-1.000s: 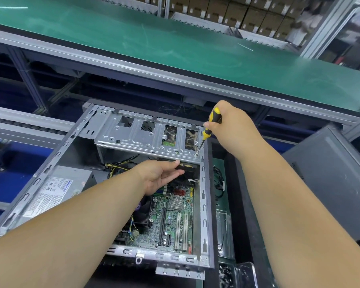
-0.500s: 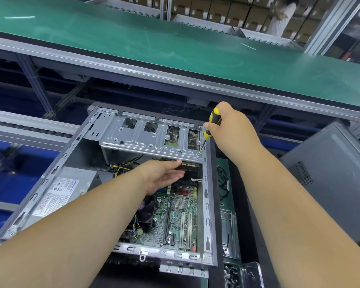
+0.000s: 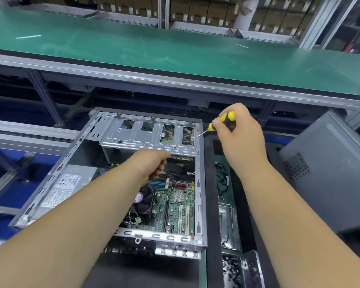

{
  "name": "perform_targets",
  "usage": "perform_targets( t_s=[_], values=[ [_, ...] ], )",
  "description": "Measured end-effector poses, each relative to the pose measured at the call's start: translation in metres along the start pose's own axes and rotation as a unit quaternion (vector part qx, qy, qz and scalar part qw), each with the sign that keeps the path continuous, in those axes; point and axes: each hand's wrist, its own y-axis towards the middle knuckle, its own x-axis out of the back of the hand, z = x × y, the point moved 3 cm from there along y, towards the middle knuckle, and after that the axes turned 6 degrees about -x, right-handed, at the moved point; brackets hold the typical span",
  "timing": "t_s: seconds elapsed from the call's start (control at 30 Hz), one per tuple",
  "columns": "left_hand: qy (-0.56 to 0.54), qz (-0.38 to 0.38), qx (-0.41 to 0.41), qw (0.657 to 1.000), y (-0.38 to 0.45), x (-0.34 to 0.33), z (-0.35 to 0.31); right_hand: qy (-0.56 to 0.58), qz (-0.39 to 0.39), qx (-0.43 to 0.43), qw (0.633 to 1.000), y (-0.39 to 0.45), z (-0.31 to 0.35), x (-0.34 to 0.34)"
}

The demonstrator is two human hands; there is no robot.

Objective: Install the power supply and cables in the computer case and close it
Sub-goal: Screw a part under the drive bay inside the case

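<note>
An open computer case [image 3: 199, 183] lies on its side in the centre of the frame, the open side facing up; inside it, at the lower middle, the green motherboard [image 3: 179, 206] is visible, with a black CPU fan [image 3: 143, 201] on its left part. The power supply [image 3: 64, 190], a grey box with a white label, sits inside the case along the left wall, at the left of the frame. A silver drive cage [image 3: 148, 136] spans the upper part of the case.

The right hand [image 3: 240, 134], at the upper right of the case, grips a screwdriver [image 3: 222, 121] with a yellow and black handle; the fingers are curled around the handle, and the thin metal tip points down-left to a screw at the upper right corner of the drive cage. The left hand [image 3: 152, 163] reaches into the case just below the front edge of the cage; its fingers are bent under the cage, but whether they hold something cannot be told.

To the right of the case, dark loose cables [image 3: 221, 179] lie on a green mat; a grey side panel [image 3: 328, 183] leans at the right of the frame. At the lower right a small tray of dark screws [image 3: 231, 271] stands. A green conveyor belt [image 3: 175, 53] runs across the upper part of the frame; brown cardboard boxes [image 3: 195, 9] stand on shelves behind it.
</note>
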Motion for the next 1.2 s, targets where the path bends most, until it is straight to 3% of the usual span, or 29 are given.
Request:
perform_targets(
  t_s=[0.23, 0.43, 0.63, 0.77, 0.93, 1.2],
  values=[
    [0.150, 0.003, -0.220, 0.964, -0.037, -0.039, -0.029, 0.046, -0.018, -0.123, 0.991, -0.027, -0.062, 0.036],
    [0.241, 0.064, -0.310, 0.918, -0.053, -0.087, -0.033, 0.018, 0.059, -0.183, 0.981, -0.055, -0.112, 0.042],
    [0.369, 0.103, -0.389, 0.837, -0.058, -0.127, -0.025, -0.037, 0.115, -0.175, 0.977, -0.073, -0.154, 0.040],
    [0.424, 0.107, -0.404, 0.804, -0.057, -0.145, -0.022, -0.059, 0.174, -0.163, 0.969, -0.085, -0.176, 0.038],
    [0.528, 0.107, -0.361, 0.761, -0.052, -0.154, -0.015, -0.083, 0.248, -0.144, 0.954, -0.101, -0.196, 0.031],
    [0.604, 0.080, -0.330, 0.722, -0.051, -0.161, -0.011, -0.140, 0.336, -0.082, 0.928, -0.119, -0.206, 0.006]
  ],
)
